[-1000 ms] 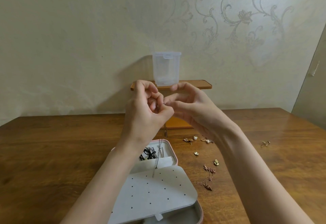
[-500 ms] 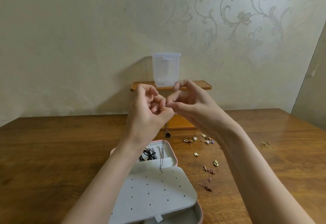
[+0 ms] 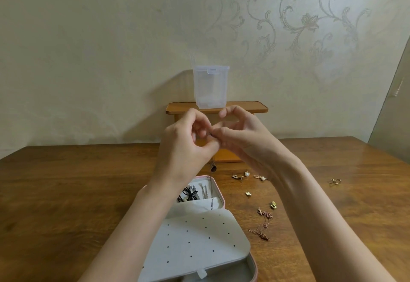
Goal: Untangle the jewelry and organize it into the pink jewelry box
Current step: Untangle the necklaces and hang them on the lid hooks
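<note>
Brown wooden table (image 3: 66,193) bears open pink jewelry box (image 3: 223,201) with white perforated insert; no readable writing anywhere. Left hand (image 3: 184,146) and right hand (image 3: 241,139) raised above box, fingertips meeting, curled, both pinching thin silver chain (image 3: 211,195). Chain hangs straight down from pinch into box's rear compartment. Tangled rose-gold chain (image 3: 263,224) and small gold earrings (image 3: 241,176) lie on table right of box.

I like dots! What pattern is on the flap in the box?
White flap with small black dots in rows, clearest in the head view.
</note>
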### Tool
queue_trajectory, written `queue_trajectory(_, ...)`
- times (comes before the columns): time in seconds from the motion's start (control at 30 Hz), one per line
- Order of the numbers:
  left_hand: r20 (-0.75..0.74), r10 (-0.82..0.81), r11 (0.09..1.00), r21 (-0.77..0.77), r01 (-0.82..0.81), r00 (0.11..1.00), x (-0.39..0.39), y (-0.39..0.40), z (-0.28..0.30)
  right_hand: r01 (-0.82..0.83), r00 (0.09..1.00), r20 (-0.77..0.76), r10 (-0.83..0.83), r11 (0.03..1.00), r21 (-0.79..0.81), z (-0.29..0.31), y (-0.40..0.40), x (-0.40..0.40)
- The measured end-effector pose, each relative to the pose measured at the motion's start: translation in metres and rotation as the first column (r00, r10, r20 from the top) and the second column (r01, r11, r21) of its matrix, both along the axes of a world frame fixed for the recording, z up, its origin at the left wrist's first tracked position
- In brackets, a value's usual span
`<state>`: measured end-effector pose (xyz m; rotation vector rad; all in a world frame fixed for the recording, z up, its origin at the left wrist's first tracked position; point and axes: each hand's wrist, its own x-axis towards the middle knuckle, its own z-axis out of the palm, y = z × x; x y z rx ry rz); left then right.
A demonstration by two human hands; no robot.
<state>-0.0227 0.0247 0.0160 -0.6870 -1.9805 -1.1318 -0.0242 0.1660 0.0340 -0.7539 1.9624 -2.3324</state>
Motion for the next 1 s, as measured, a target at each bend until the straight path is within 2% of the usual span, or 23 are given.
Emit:
queue_trajectory(0.1, 0.038, 0.001, 1.0, 0.026, -0.002, 0.999, 0.0, -0.002, 0.003, 0.029, 0.998, -0.051, -0.027, 0.999, 0.03, 0.001, 0.002, -0.001)
queue_trajectory(0.3, 0.224, -0.106, 0.993, 0.067, 0.093, 0.969, -0.003, -0.006, 0.003, 0.033, 0.991, -0.132, -0.027, 0.998, 0.046, 0.001, 0.006, -0.002)
queue_trajectory(0.4, 0.281, -0.122, 0.993, 0.039, 0.115, 0.952, -0.005, -0.007, 0.003, 0.031, 0.989, -0.145, -0.012, 0.991, 0.13, 0.001, 0.01, -0.002)
queue_trajectory(0.6, 0.261, -0.078, 0.992, -0.075, 0.101, 0.962, 0.001, -0.002, 0.002, 0.042, 0.987, -0.162, 0.015, 0.94, 0.339, 0.002, 0.018, 0.001)
queue_trajectory(0.67, 0.258, -0.078, 0.99, -0.094, 0.106, 0.963, 0.002, -0.001, 0.001, 0.046, 0.987, -0.16, 0.014, 0.93, 0.365, 0.002, 0.019, 0.001)
queue_trajectory(0.83, 0.262, -0.101, 0.989, -0.076, 0.125, 0.96, 0.002, -0.002, 0.002, -0.018, 0.997, -0.071, 0.039, 0.964, 0.266, -0.003, 0.017, -0.002)
queue_trajectory(1.0, 0.211, -0.108, 0.993, -0.017, 0.114, 0.972, 0.002, -0.001, 0.002, -0.139, 0.978, 0.156, 0.142, 0.99, -0.03, -0.008, 0.01, -0.007)
